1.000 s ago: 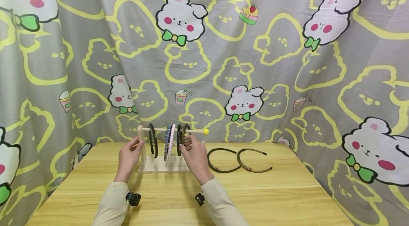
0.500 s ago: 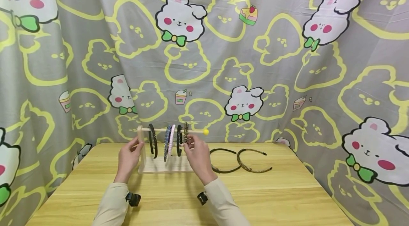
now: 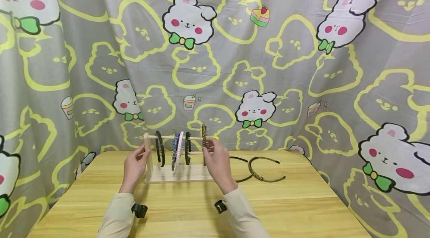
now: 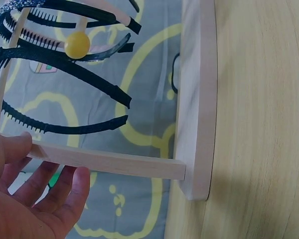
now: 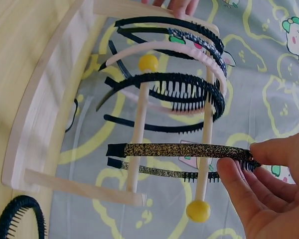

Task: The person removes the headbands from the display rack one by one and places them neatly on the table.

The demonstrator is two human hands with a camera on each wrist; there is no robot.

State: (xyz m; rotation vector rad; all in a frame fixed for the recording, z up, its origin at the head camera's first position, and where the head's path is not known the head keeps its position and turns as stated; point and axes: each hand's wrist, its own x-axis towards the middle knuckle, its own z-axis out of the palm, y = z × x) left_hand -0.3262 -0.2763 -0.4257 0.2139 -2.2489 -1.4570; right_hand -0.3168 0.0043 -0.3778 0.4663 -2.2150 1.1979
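A wooden headband stand (image 3: 168,175) with two rods stands on the table. My left hand (image 3: 135,166) holds its left upright post, thumb on one side and fingers on the other. At the rods' right part, my right hand (image 3: 220,165) pinches a black headband with gold glitter (image 5: 174,150) between thumb and fingers; its band still surrounds the upper rod in the right wrist view. Further left hang a black toothed headband (image 3: 187,150), a pale pink one (image 5: 184,48), a blue glittery one (image 3: 175,152) and a dark one (image 3: 160,150).
On the table (image 3: 181,208), right of the stand, lie a gold-brown toothed headband (image 3: 258,174) and a black headband (image 3: 246,178), partly hidden behind the right hand. Yellow balls cap the rods, one being the upper ball (image 5: 198,211). A patterned curtain (image 3: 215,62) hangs behind.
My right hand has moved right along the rods with the gold-glitter headband, widening the gap to the black one. My left hand stays on the post.
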